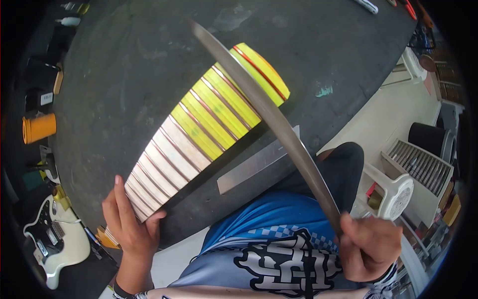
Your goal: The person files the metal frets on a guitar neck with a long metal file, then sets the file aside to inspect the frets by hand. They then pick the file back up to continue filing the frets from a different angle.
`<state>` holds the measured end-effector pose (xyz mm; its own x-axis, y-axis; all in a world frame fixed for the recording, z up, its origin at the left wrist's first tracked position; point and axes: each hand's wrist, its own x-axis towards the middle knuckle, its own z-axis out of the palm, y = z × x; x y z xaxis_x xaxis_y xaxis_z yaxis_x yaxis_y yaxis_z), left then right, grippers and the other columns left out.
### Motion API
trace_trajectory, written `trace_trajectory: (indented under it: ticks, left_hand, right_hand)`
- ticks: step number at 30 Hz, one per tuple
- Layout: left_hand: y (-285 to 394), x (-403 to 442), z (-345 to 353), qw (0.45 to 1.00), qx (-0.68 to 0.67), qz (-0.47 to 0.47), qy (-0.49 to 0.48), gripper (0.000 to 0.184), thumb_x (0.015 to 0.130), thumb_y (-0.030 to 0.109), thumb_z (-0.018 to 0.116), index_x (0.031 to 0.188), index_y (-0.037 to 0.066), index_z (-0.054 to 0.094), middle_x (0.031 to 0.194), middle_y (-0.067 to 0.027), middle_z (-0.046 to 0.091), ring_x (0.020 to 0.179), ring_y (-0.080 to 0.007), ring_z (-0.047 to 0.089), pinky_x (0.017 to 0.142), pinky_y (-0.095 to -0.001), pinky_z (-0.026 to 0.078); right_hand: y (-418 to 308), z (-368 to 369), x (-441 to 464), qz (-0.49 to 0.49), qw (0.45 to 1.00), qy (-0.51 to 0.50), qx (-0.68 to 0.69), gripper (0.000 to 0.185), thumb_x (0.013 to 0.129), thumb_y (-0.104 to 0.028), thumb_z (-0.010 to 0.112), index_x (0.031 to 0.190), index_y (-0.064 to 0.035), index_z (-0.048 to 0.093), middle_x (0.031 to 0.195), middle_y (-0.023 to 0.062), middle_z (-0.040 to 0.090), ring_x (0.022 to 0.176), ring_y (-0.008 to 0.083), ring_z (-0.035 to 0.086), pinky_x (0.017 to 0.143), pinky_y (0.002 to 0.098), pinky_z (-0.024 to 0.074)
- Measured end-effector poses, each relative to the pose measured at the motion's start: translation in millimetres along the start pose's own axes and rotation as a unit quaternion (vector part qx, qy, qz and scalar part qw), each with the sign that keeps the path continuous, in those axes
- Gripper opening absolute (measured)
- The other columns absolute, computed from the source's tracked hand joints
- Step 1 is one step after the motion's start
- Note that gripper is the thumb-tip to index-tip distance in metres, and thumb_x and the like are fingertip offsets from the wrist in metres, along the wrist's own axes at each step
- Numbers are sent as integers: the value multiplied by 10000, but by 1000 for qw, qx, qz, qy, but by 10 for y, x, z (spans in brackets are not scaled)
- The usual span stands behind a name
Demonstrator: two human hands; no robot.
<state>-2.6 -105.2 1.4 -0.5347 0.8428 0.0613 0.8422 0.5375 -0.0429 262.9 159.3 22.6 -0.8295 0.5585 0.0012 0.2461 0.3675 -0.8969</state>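
A guitar neck point(174, 154) with metal frets lies slantwise on the dark work surface, pale at its narrow lower-left end and yellow-green towards the wide upper-right end. My left hand point(130, 219) grips the narrow end, fingers on one side and thumb on the other. In my right hand point(369, 246), at the lower right, is the near end of a long, slim metal file point(279, 122). The file crosses over the neck's yellow part. Beside the neck, a flat metal ruler-like strip point(254, 167) lies near the surface's edge.
The dark work surface point(124, 74) carries an orange container point(39, 128) at its left side. A cream guitar body point(64, 249) is at the lower left. White plastic stools point(391, 187) stand on the right. Tools with red handles point(410, 9) are at the top right.
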Motion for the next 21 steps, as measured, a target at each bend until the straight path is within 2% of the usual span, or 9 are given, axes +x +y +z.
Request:
trace_trajectory:
  ticks: [3,6,10,11,15,18,21]
  left_hand:
    - [9,30,-5,1000,-2,19,10,907,941,596,581,1422,-158,435,1135,-272,574,973,-368,580,845,-431,483]
    - [4,-6,-44,999,-10,-10,-29,905,960,614,535,1465,-124,396,1229,-295,554,1084,-427,580,949,-465,463]
    - [0,0,-60,999,-13,-11,-46,899,966,599,541,1470,-128,378,1247,-298,543,1087,-434,576,938,-465,466]
    - [-5,39,-42,1000,-1,18,-25,934,933,604,592,1420,-170,404,1140,-287,559,979,-391,573,855,-450,481]
    - [-11,58,-46,999,4,30,-32,930,933,603,592,1413,-171,400,1174,-299,554,1005,-410,565,866,-468,477]
    - [-11,63,-37,999,14,44,-24,917,937,589,598,1409,-172,401,1206,-305,552,1013,-416,563,867,-468,477]
    - [-17,53,-30,999,16,47,-24,903,940,579,601,1408,-167,402,1236,-309,550,1027,-420,565,882,-474,477]
  right_hand:
    - [91,56,301,-5,997,15,78,346,865,-25,650,1203,16,715,580,93,649,445,142,621,459,236,508]
    - [214,-146,219,29,981,24,192,373,839,-4,667,1208,36,710,589,115,671,448,154,645,467,246,540]
    - [495,-326,-279,57,951,74,293,334,888,-81,703,1214,-9,719,557,73,641,417,132,614,443,228,515]
    - [557,-335,-396,64,945,86,309,330,899,-102,713,1219,-21,719,550,64,633,411,128,607,438,224,510]
    - [790,-357,-732,67,952,76,288,370,905,-159,741,1257,-52,699,530,43,600,411,119,605,440,221,510]
    - [840,-287,-864,63,950,116,284,354,905,-173,742,1235,-51,704,545,43,601,413,117,603,437,223,508]
    - [952,-313,-1001,37,955,118,270,456,898,-194,755,1322,-73,637,565,59,605,420,133,614,427,227,507]
